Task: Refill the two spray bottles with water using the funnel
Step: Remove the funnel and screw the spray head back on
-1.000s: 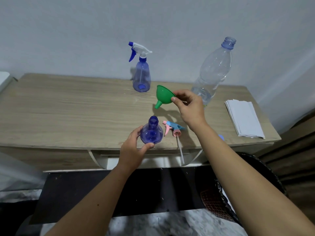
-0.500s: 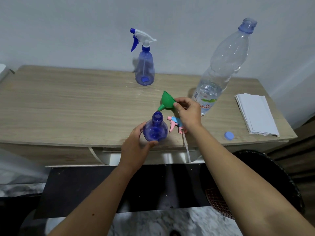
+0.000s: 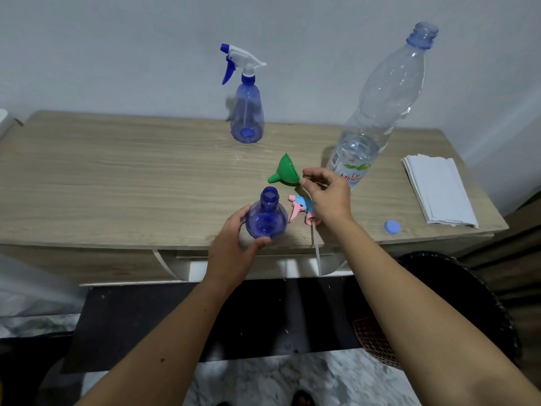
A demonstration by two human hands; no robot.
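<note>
An uncapped blue spray bottle [image 3: 265, 218] stands near the table's front edge, with my left hand [image 3: 231, 247] wrapped around its body. My right hand [image 3: 327, 194] pinches the rim of a green funnel [image 3: 286, 170], held tilted just above and right of the bottle's open neck, spout pointing down-left. The bottle's pink and blue spray head [image 3: 301, 208] lies on the table beside it, its tube hanging over the edge. A second blue spray bottle [image 3: 246, 112] with a white and blue trigger stands at the back. A large clear water bottle [image 3: 377, 112], uncapped and partly filled, stands at the right.
A stack of white paper napkins [image 3: 439, 191] lies at the table's right end. A small blue cap [image 3: 392, 227] rests near the front right edge. A dark round basket [image 3: 480, 303] stands on the floor to the right, below the wooden table [image 3: 117, 183].
My right hand has carried the funnel down and closer to the open bottle's neck. The view has shifted, and my left hand still holds the bottle in place.
</note>
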